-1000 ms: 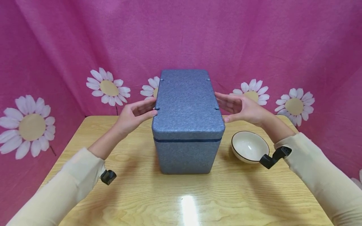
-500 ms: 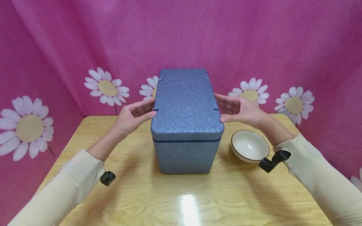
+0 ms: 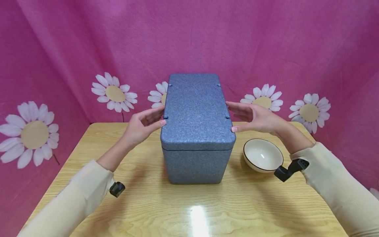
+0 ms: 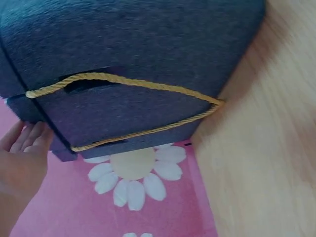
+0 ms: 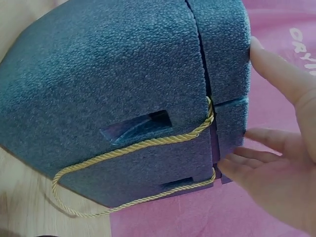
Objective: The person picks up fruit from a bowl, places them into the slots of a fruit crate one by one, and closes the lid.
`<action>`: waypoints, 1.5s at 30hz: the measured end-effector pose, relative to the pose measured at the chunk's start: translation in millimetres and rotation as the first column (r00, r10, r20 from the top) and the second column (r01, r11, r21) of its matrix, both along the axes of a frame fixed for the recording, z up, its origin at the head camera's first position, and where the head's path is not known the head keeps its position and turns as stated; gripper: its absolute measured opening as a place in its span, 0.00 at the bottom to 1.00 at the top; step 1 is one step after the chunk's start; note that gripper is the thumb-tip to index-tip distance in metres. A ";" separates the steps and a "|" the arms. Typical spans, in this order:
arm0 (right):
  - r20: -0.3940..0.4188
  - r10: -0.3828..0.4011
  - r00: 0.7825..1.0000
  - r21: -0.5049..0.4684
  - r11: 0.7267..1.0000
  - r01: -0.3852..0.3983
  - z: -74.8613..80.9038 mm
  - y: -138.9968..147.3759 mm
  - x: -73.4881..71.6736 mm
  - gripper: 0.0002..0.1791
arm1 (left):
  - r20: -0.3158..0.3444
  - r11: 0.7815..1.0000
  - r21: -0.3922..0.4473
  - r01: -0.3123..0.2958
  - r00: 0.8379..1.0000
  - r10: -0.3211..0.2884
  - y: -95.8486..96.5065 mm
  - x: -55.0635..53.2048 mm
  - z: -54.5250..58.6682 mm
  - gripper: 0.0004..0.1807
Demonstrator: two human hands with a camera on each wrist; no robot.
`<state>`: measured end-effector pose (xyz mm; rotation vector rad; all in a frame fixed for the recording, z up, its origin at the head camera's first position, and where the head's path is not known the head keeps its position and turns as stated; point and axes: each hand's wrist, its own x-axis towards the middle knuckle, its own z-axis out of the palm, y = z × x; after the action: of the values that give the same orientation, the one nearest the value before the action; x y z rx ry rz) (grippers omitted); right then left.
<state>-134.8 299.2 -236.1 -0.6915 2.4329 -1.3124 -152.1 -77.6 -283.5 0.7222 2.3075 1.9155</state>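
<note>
A blue-grey foam cooler box [image 3: 196, 168] stands on the table with its matching lid [image 3: 196, 112] seated on top; only a thin seam shows at the front. My left hand [image 3: 138, 127] lies along the lid's left side, thumb near the upper edge. On the opposite side, my right hand [image 3: 262, 120] touches the lid with its thumb and fairly straight fingers. A yellow rope [image 4: 143, 85] hangs along the box's left side in the left wrist view. Another rope [image 5: 143, 144] loops beside a recessed slot in the right wrist view. Some fingertips are hidden by the lid.
A cream bowl [image 3: 263, 154] with a dark rim sits to the right of the box, under my right forearm. The wooden table [image 3: 165, 210] backs onto a pink curtain [image 3: 189, 42] printed with daisies.
The dark gap between lid and box at the front has narrowed to a thin line as the lid came down. Both hands have stayed at the lid's sides.
</note>
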 end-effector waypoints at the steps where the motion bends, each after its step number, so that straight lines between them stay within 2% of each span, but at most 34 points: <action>1: -0.041 -0.009 0.999 -0.001 1.000 0.009 0.2 -0.4 0.5 0.46 | -0.005 1.000 -0.023 -0.006 1.000 0.006 -0.8 -1.0 1.8 0.29; 4: -0.177 -0.020 0.984 -0.057 0.998 0.010 2.2 -4.0 0.6 0.44 | -0.027 0.996 -0.090 -0.009 1.000 0.007 -3.5 -3.8 10.4 0.31; 7: -0.240 -0.003 0.971 -0.153 0.988 -0.035 5.5 -10.3 -0.7 0.41 | -0.073 0.989 -0.150 0.003 0.997 -0.014 -5.0 -4.8 21.9 0.33; 10: -0.237 0.032 0.971 -0.202 0.976 -0.082 7.9 -16.5 -0.8 0.38 | -0.107 0.978 -0.205 0.037 0.992 -0.060 -2.2 -2.5 33.6 0.34; 13: -0.205 0.028 0.978 -0.174 0.983 -0.065 9.2 -21.3 2.8 0.38 | -0.129 0.958 -0.273 0.084 0.984 -0.123 2.7 2.1 42.5 0.33; 16: -0.199 0.007 0.980 -0.128 0.991 -0.033 9.4 -24.7 7.4 0.38 | -0.177 0.928 -0.359 0.102 0.969 -0.175 6.3 5.7 46.4 0.34; 19: -0.242 0.000 0.970 -0.105 0.994 -0.026 8.0 -27.4 8.9 0.39 | -0.265 0.900 -0.429 0.073 0.943 -0.202 7.4 6.4 45.7 0.35; 21: -0.273 0.003 0.962 -0.096 0.995 -0.030 6.6 -28.6 8.8 0.40 | -0.332 0.898 -0.438 0.047 0.920 -0.210 7.6 5.7 43.0 0.35; 25: -0.280 -0.001 0.960 -0.093 0.995 -0.026 3.1 -29.2 9.7 0.40 | -0.450 0.906 -0.423 0.021 0.863 -0.231 7.5 6.0 33.1 0.32; 28: -0.281 -0.002 0.960 -0.087 0.996 -0.024 0.9 -28.8 12.1 0.40 | -0.507 0.916 -0.401 0.026 0.827 -0.245 8.1 7.9 24.6 0.30; 30: -0.297 0.011 0.955 -0.089 0.995 -0.039 0.1 -28.9 13.2 0.39 | -0.532 0.924 -0.382 0.028 0.810 -0.245 7.9 8.9 20.7 0.28; 33: -0.335 0.037 0.942 -0.088 0.994 -0.070 -0.6 -27.7 14.1 0.39 | -0.553 0.933 -0.359 0.025 0.799 -0.234 8.9 9.7 17.1 0.28; 36: -0.366 0.058 0.929 -0.081 0.992 -0.094 -0.2 -27.3 12.9 0.39 | -0.540 0.932 -0.363 0.024 0.809 -0.231 8.5 8.5 19.5 0.28; 39: -0.362 0.066 0.930 -0.102 0.989 -0.110 0.3 -27.1 10.4 0.40 | -0.499 0.922 -0.386 0.029 0.834 -0.235 7.6 5.2 25.8 0.31; 42: -0.340 0.051 0.939 -0.161 0.981 -0.111 0.3 -26.4 3.0 0.41 | -0.447 0.907 -0.420 0.026 0.864 -0.231 7.5 -2.0 34.7 0.36; 45: -0.285 0.032 0.958 -0.210 0.973 -0.095 1.6 -24.0 -11.1 0.43 | -0.359 0.892 -0.450 0.030 0.909 -0.212 9.9 -17.0 43.7 0.40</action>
<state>-145.9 275.2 -234.5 -1.0725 2.4708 -1.5706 -169.1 -67.8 -239.8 1.2530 2.6989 1.2013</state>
